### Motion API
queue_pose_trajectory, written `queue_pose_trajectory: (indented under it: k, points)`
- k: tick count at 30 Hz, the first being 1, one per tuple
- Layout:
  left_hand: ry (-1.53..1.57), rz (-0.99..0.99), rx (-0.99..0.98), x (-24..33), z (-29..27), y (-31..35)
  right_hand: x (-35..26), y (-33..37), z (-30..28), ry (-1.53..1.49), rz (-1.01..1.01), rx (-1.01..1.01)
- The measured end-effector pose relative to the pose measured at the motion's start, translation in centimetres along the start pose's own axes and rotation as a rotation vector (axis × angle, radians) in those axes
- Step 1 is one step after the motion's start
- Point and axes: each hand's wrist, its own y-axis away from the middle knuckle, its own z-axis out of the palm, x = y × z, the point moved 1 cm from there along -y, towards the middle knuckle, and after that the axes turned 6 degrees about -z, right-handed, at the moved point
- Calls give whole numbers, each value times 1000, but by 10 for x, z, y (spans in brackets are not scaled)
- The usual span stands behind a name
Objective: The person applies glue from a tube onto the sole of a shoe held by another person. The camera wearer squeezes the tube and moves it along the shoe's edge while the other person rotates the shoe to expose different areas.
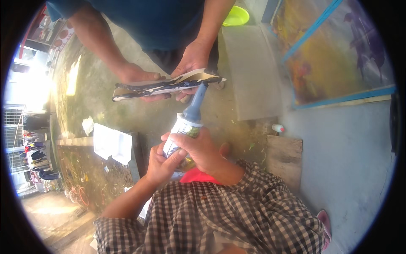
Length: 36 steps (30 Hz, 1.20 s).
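Gripping nozzled bottle [185, 127], mottled floor [139, 116], lime basin [236, 17]

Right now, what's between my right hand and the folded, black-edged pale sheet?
The head view shows the top of a white cylindrical tube and its tapered blue-grey nozzle.

The left hand [157, 168] and the right hand [202, 149] are close together in front of the body, both curled in a grip, with the left one nearer the trunk and to the left of the right one. The right thumb [182, 140] points leftward across the front of the grip, just above the left thumb [175, 159], which slants up and to the right. Behind the hands, the bare left forearm [129, 198] angles in from the lower left, while the right forearm [227, 171] comes in from the lower right.
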Motion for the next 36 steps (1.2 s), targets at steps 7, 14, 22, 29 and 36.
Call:
queue_pose_trajectory:
  k: [7, 14, 22, 29, 36]
  points:
    - [14, 24, -42, 2, 2, 10, -4, 14, 6, 21, 10, 35]
    - [115, -52, -98, 7, 12, 11, -12, 20, 3, 60, -19, 100]
    - [77, -21, -131, 1, 18, 3, -22, 22, -2, 52, -52, 121]
    - [55, 37, -158, 8, 30, 5, -32, 30, -4, 36, -129, 126]
    - [85, 40, -105, 15, 26, 3, -35, 22, -1, 167, -63, 83]
